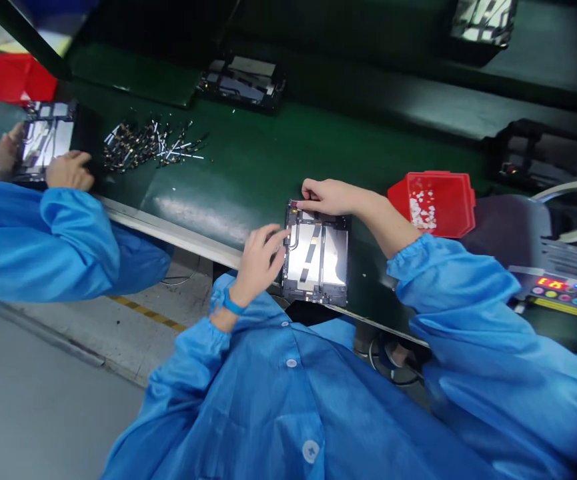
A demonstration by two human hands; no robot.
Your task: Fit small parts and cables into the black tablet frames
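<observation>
— What's the person in the blue coat got there?

— An opened tablet frame [317,253], lying flat at the near edge of the green table [248,167], right in front of them. You can see silvery panels and a dark strip down its middle.

— And the hands?

— The left hand [261,257] sits against the frame's left edge, fingers curled, fingertips touching the side rail. Its grip is loose, more steadying than clamping. There's a blue wristband [231,303] on that wrist.

— The other one?

— The right hand [331,197] reaches across to the frame's far left corner, thumb and fingers pinched nearly shut there. Whether there's some small part between them, I can't tell from here.

— Anything else nearby?

— A red tray [433,203] with small white bits sits just right of the frame, and a control box with lit buttons [563,293] lies further right. Far left, a co-worker's hand [68,170] rests on another frame [45,140], with a pile of small cables [148,143] beside it and a red bin [18,79] beyond. Another frame [243,81] lies on the far side.
</observation>
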